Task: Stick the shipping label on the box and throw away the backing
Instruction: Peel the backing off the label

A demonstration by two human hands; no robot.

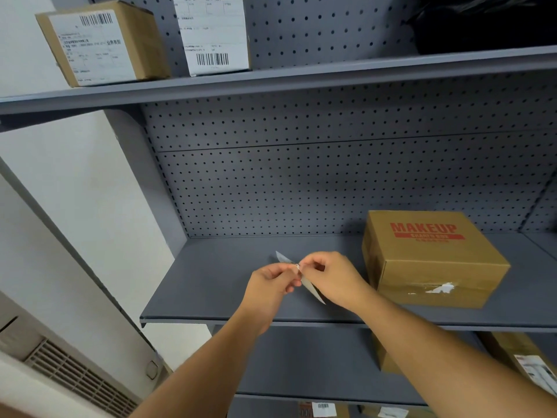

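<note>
We see a grey shelving unit with a perforated back panel filling most of the view. On its middle shelf stands a brown cardboard box, set toward the right, printed "MAKEUP" in red on top; its near side carries torn white paper scraps under clear tape. On the shelf above sit two labelled boxes — a brown box at the left and a white-faced box beside it, each with a barcode. More boxes lie on the lower shelves, partly hidden by the arms.

Both bare forearms reach up and forward from the bottom edge, converging over the middle shelf, left of the cardboard box and apart from it. The left hand is curled, thumb and fingertips pinched together on the shipping label. The right hand is likewise curled, wrist bent inward, its fingertips pinching the same sheet at the same corner — the two grips almost touch. The label is a thin pale sheet seen nearly edge-on, one end poking up behind the hands, the other slanting down toward us. We cannot tell whether label and backing have begun to separate.
</note>
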